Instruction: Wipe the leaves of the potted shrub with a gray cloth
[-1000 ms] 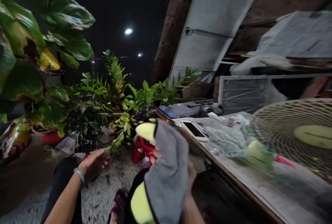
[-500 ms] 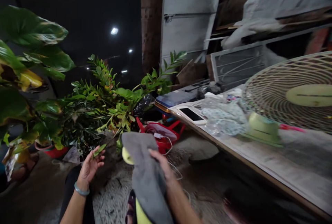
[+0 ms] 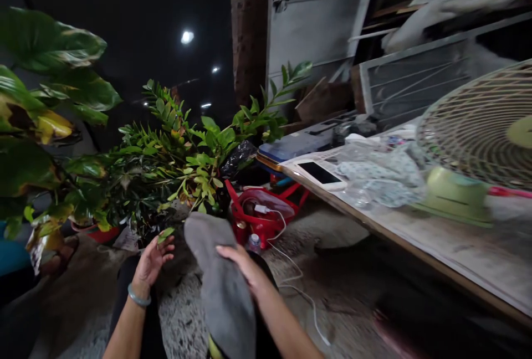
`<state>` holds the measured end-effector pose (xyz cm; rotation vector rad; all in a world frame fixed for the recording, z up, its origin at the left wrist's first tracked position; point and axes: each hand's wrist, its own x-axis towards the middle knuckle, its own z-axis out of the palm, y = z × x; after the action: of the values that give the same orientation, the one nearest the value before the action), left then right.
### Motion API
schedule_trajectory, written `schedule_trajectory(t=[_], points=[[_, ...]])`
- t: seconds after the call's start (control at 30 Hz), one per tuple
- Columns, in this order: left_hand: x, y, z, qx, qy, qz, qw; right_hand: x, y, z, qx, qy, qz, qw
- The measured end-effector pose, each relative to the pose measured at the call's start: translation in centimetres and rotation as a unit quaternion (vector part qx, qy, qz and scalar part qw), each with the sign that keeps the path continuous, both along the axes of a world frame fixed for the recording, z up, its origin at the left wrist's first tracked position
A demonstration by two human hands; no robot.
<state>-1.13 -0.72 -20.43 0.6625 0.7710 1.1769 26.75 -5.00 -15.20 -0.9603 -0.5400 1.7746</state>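
Note:
My left hand point(image 3: 153, 262), with a bracelet at the wrist, is turned palm up and holds a small green leaf point(image 3: 165, 235) at its fingertips. In my right hand point(image 3: 241, 265) is a grey cloth point(image 3: 222, 287) with a yellow-green underside, hanging down over my lap; the thumb lies on top and the other fingers are hidden. Ahead of both hands grow leafy green potted plants point(image 3: 199, 165). Just beyond the cloth stands a red basket point(image 3: 270, 226) with a white cable point(image 3: 299, 276) running out of it.
To the right, a table point(image 3: 399, 237) bears a white phone point(image 3: 320, 175), a patterned cloth point(image 3: 382, 173) and a green fan point(image 3: 477, 132). Large leaves point(image 3: 62, 54) hang at the left. A red pot point(image 3: 100, 235) stands on the floor. Behind is a dark glossy panel point(image 3: 124, 15).
The grey cloth has shifted left with my right hand, and more of its grey side faces me. My left hand still holds the leaf. The view has turned slightly.

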Motion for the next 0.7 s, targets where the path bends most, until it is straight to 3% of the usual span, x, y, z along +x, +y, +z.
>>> schedule_trajectory(t=[0.07,0.13,0.2,0.27,0.33,0.43,0.5,0.6,0.7], points=[[0.0,0.0,-0.1,0.001,0.01,-0.008,1.0,2.7,0.3,0.8,-0.026,0.034,-0.088,0.995],[0.0,0.0,-0.2,0.005,0.025,-0.011,1.0,4.6,2.2,2.7,-0.023,0.062,-0.205,0.977],[0.3,0.0,-0.3,0.005,0.042,-0.008,0.999,4.9,4.8,4.5,-0.004,0.063,-0.271,0.96],[0.5,0.0,-0.4,0.0,0.058,0.0,0.998,3.1,6.7,5.3,0.009,0.027,-0.243,0.97],[0.7,0.1,-0.5,-0.004,0.07,0.012,0.997,0.3,6.8,4.7,0.014,-0.017,-0.167,0.986],[0.6,0.1,-0.6,-0.001,0.073,0.037,0.997,-3.1,3.6,1.7,0.014,-0.074,-0.031,0.997],[0.4,0.1,-0.6,0.0,0.069,0.046,0.997,-3.3,0.7,-0.3,0.016,-0.106,0.024,0.994],[0.1,0.1,-0.5,0.0,0.066,0.034,0.997,-0.5,-1.1,-1.0,0.005,-0.099,-0.009,0.995],[0.2,0.0,-0.4,0.005,0.064,0.016,0.998,2.9,1.4,1.2,0.002,-0.03,-0.136,0.99]])
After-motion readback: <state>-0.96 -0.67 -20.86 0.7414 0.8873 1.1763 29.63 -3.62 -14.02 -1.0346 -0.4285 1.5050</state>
